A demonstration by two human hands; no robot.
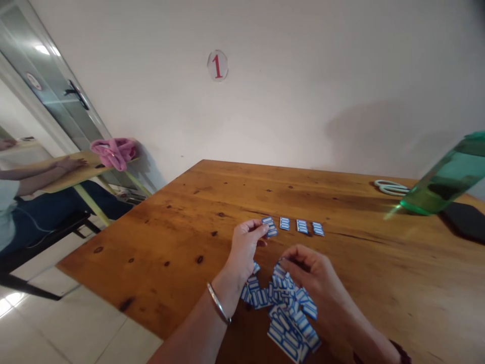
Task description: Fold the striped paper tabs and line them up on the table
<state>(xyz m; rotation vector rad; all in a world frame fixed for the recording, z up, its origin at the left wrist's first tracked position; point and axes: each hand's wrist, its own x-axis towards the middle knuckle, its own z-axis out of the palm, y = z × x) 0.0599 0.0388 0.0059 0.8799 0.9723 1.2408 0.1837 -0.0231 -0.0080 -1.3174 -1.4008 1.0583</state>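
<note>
My left hand (248, 242) pinches a small blue-and-white card (270, 228) between thumb and forefinger, at the left end of a short row. Three similar cards, a left card (284, 223), a middle card (301, 226) and a right card (318, 229), lie spaced apart on the wooden table (182, 212). Nearer to me is a loose, overlapping pile of blue-and-white cards (288, 323). At its far edge, my right hand (314, 268) has thumb and fingertips closed on one card (279, 270). Part of the pile is hidden by my hands.
A green translucent bottle (443, 177) stands on the right, beside a coiled white cable (390, 187) and a dark flat object (464, 220). To the left, a person's arms (41, 174) rest on another table with a pink cloth (115, 151). A wall stands behind.
</note>
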